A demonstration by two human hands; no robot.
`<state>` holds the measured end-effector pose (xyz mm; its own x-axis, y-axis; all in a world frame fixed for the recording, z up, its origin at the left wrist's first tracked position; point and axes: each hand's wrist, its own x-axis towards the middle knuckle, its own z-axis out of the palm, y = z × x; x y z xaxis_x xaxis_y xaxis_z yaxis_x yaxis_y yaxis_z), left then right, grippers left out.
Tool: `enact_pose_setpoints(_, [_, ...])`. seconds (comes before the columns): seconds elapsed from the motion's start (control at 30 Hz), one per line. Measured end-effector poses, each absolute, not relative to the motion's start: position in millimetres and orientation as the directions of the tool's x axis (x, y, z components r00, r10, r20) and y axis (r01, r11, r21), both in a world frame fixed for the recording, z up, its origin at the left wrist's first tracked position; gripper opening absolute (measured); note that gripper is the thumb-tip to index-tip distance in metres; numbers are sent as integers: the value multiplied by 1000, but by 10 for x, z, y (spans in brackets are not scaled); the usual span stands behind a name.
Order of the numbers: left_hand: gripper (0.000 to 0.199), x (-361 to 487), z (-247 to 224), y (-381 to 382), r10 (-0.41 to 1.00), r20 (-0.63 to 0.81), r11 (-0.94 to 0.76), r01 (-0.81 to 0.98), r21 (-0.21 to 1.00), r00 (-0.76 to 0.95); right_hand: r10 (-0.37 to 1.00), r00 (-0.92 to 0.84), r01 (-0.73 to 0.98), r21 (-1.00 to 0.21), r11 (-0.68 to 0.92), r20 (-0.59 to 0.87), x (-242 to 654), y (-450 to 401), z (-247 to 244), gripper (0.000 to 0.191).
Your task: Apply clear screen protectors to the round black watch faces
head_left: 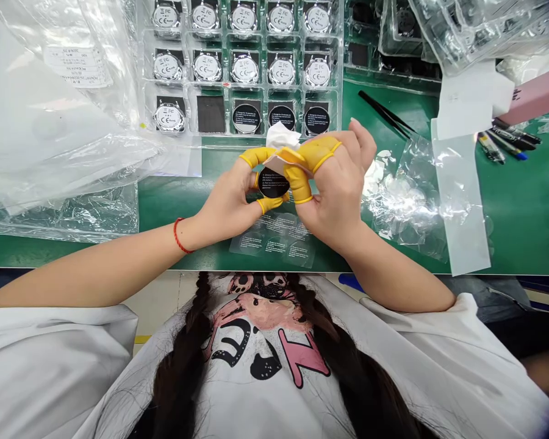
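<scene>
My left hand (pixel 226 204), with yellow finger cots, grips a round watch (pixel 273 185) by its edges. The watch's black face carries small white print. In my right hand (pixel 336 186), also in yellow finger cots, a white wipe (pixel 281 135) is pinched against the upper part of the watch and partly covers it. Below both hands lies a clear sheet of printed film stickers (pixel 279 244). Just beyond them is a clear plastic tray (pixel 187 119) of watches, some showing white-labelled backs and a few showing black faces. One pocket shows only a black pad (pixel 210 114).
Black tweezers (pixel 387 114) lie right of the tray. Peeled clear film (pixel 407 195), a white paper strip (pixel 462 201) and several pens (pixel 507 140) are at the right. Stacked trays (pixel 480 30) stand at the back right. Plastic bags (pixel 64 140) cover the left side.
</scene>
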<state>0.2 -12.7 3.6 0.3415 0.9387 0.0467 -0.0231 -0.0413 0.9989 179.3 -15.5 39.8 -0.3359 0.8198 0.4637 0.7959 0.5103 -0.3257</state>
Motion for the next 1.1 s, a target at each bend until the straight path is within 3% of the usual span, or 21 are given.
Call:
enact_pose_setpoints(0.13, [62,-2,30,-114,915,-17,28,-23,999,404,882,-305,815,-381,436,358,1812,-94,411,25])
enact_pose_setpoints(0.23, [63,9,69,-95,893,-80,122,-66,990,442,921,-289,781,-492,384,261,1857,-30,390,25])
enact_pose_setpoints(0.4, [57,27,205,-91,861,-138,213,-100,972,489,951,-197,548,-777,310,240,2053,110,399,24])
enact_pose_setpoints(0.47, [57,20,241,-93,856,-159,230,-86,969,493,957,-176,484,-826,288,230,2170,166,428,22])
enact_pose_setpoints(0.53, [57,9,257,-92,855,-173,242,-82,967,488,969,-203,552,-802,230,139,2288,215,449,27])
enact_pose_setpoints(0.63, [58,-2,263,-92,859,-179,244,-76,967,480,973,-230,768,-618,170,-17,2398,262,453,17])
enact_pose_setpoints(0.73, [56,2,273,-111,855,-194,242,-40,969,480,977,-213,803,-564,192,30,2355,238,454,23])
enact_pose_setpoints(0.8, [54,8,276,-131,849,-205,249,-28,968,487,965,-261,704,-680,203,18,2242,167,462,32])
enact_pose_setpoints(0.9, [56,15,267,-157,829,-205,270,-50,962,520,907,-406,488,-866,109,-115,2039,19,450,33])
enact_pose_setpoints(1.0, [70,16,268,-160,806,-262,325,-27,945,530,874,-441,372,-928,-28,-204,1942,-48,419,49])
enact_pose_setpoints(1.1, [81,9,295,-147,787,-334,396,-8,918,519,918,-347,287,-953,-92,-193,2000,59,466,36])
